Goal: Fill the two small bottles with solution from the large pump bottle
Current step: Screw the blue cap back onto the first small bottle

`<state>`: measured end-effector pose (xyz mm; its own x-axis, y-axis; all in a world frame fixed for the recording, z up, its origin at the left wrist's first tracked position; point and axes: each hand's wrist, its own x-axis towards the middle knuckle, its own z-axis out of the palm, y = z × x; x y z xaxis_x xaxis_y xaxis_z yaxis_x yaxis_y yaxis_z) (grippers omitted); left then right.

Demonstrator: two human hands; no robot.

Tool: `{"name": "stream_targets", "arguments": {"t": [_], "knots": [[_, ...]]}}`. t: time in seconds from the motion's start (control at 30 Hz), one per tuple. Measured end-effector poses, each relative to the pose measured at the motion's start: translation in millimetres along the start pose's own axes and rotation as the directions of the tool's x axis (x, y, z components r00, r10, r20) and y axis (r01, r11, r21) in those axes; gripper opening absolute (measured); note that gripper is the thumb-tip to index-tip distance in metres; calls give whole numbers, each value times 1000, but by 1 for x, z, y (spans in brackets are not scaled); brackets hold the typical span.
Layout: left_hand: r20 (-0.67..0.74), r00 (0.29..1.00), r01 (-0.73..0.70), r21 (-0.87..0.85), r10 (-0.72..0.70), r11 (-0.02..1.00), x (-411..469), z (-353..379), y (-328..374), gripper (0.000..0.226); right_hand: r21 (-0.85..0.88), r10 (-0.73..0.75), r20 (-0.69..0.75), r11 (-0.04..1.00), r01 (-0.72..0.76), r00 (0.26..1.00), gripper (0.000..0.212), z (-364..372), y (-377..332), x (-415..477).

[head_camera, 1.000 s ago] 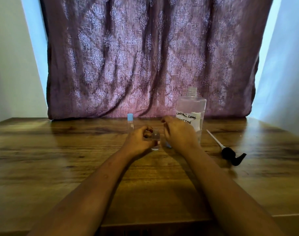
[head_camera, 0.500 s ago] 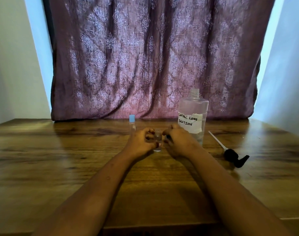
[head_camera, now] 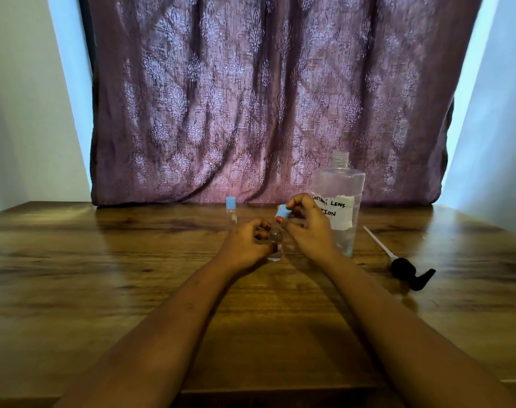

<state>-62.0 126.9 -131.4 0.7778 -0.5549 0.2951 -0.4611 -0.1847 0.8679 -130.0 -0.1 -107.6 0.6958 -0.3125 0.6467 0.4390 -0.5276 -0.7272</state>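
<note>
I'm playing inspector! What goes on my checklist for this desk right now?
Surface: brown wooden table, glossy.
Job's things: large clear plastic bottle with handwritten label, neck open; black pump head with white tube, lying on the table to its right; small clear bottle with blue cap, upright; uncapped small clear bottle.
Clutter: nothing seen.
Hands: left hand holds the uncapped bottle; right hand pinches a loose blue cap.
Cables: nothing seen.
Surroundings: mauve patterned curtain, pale walls.
</note>
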Motion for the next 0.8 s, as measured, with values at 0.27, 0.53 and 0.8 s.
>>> {"name": "stream_targets", "arguments": {"t": [0.27,0.53,0.8], "knots": [[-15,1000,-7,-9,7,1000,6,2,-7,29,-29,38,76,999,-36,996,28,2,8,1],[10,1000,-16,-40,16,999,6,1,-6,27,-151,0,90,988,14,996,29,-1,7,3],[3,1000,-21,-103,22,995,12,1,-15,33,-185,11,96,983,7,995,31,1,10,4]]}}
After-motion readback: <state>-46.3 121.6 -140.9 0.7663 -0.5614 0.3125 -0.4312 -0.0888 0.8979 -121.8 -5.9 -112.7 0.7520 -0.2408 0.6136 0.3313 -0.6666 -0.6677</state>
